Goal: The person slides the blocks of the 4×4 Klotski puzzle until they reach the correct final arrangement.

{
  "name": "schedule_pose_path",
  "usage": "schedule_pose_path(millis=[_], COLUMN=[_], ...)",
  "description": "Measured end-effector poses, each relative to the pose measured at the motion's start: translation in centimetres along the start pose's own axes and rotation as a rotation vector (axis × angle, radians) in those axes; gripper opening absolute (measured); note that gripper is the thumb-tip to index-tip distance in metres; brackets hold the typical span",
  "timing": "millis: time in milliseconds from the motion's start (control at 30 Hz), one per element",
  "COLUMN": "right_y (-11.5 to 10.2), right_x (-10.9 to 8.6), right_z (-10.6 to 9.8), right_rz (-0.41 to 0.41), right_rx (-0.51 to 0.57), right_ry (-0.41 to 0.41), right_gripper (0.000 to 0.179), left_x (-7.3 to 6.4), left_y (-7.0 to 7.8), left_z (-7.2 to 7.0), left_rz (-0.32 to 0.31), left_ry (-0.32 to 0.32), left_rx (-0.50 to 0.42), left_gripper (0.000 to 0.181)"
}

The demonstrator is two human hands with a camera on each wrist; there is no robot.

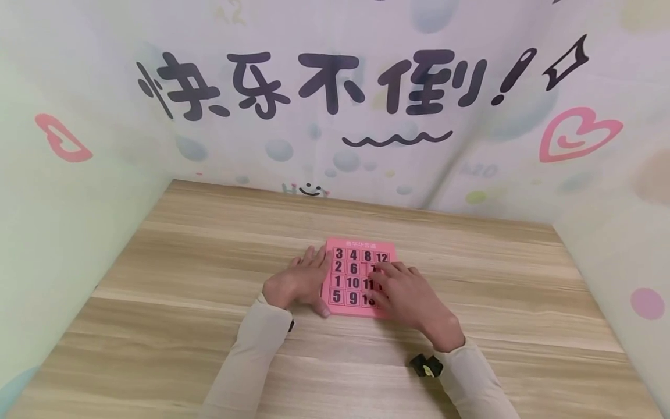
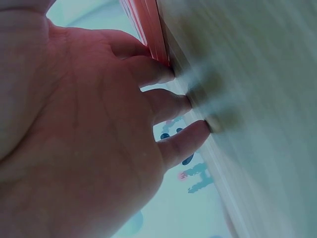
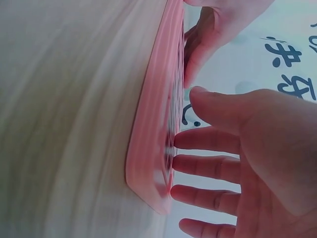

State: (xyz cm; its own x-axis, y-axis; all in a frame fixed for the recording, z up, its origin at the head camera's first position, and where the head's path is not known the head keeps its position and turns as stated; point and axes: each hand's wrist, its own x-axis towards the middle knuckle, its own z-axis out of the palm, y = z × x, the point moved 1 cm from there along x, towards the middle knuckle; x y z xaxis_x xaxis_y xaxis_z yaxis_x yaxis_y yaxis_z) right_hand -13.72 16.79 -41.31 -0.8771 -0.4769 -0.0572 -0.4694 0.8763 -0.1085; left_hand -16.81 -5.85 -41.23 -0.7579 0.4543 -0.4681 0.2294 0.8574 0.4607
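"Number puzzle (image 1: 345, 276): where was it?"

"Flat on the worktop (image 1: 209, 279), left hand (image 1: 303, 280) against its left edge, right hand (image 1: 408, 294) over its right-hand tiles (image 1: 369, 284)."

"Fingers?"

"Spread on both; steady bracing and light, straight pushes probably served best."

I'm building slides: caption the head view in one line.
Left hand at the edge of a pink number puzzle, right hand over its tiles.
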Motion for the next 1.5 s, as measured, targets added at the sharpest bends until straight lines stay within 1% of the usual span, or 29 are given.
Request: schedule_pose_path(millis=[267,600,933,1033,1100,1300,1367,1500], right_y=[0.5,1.0,1.2,0.8,0.3,-1.0,-1.3,-1.5], right_x=[-0.1,-0.3,-0.5,-0.5,-0.6,-0.9,-1.0,-1.0], right_z=[-0.3,-0.5,-0.6,-0.7,-0.9,-1.1,-1.1,-0.9], right_rz=[0.006,0.016,0.018,0.003,-0.024,-0.122,-0.132,-0.128], right_rx=[-0.005,-0.002,-0.005,-0.007,-0.013,-0.044,-0.051,-0.075], right_ry=[-0.014,-0.022,-0.026,-0.029,-0.028,-0.019,-0.020,-0.027], right_gripper=[0.049,0.045,0.045,0.047,0.047,0.034,0.032,0.035], left_x=[0.2,0.3,0.3,0.3,0.2,0.1,0.0,0.0], left_y=[-0.1,-0.2,-0.1,-0.2,-0.2,-0.1,-0.1,0.0], left_z=[0.0,0.1,0.0,0.0,0.0,0.0,0.0,-0.1], left_rz=[0.002,-0.001,0.004,0.007,0.011,0.008,0.006,0.006], left_ry=[0.006,-0.011,-0.003,-0.002,0.001,-0.001,-0.003,-0.006], left_rx=[0.009,0.024,0.016,0.015,0.012,-0.001,-0.002,0.006], left_gripper=[0.126,0.127,0.127,0.127,0.127,0.127,0.126,0.126])
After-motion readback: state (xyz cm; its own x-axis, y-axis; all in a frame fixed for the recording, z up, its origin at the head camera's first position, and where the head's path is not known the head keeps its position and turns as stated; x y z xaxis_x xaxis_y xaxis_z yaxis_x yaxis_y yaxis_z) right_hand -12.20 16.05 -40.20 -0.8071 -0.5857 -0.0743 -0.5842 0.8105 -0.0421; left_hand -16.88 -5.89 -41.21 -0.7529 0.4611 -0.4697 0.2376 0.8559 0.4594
